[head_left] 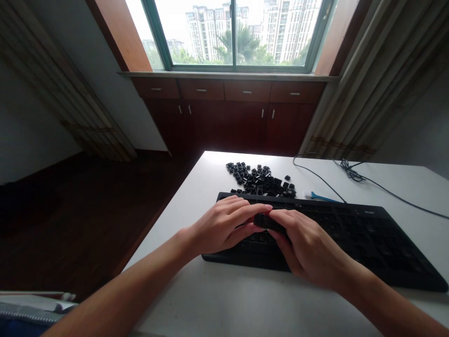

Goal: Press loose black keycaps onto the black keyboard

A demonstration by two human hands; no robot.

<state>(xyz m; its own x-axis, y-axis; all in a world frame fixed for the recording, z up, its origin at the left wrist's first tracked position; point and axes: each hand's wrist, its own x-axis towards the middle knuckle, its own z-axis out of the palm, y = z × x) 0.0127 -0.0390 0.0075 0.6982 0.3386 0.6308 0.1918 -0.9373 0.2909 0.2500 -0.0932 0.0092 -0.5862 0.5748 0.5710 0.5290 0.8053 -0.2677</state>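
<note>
A black keyboard (368, 234) lies on the white table, its left part showing bare key sockets. My left hand (229, 220) is over that left part, thumb and fingers closed on the left end of a small black piece (260, 221), which looks like a wide keycap. The other end is pinched by my right hand (308, 241), whose fingers hide part of it. Both hands hold the piece just above the keyboard, fingertips close together. Behind the keyboard lies a loose pile of black keycaps (257, 179).
A small blue-handled brush (321, 196) rests behind the keyboard. The keyboard's black cable (317, 174) runs back to a coiled bundle (351, 172) on the right. The white table (189, 206) ends at a left edge above a dark floor. Cabinets (224, 117) stand under the window.
</note>
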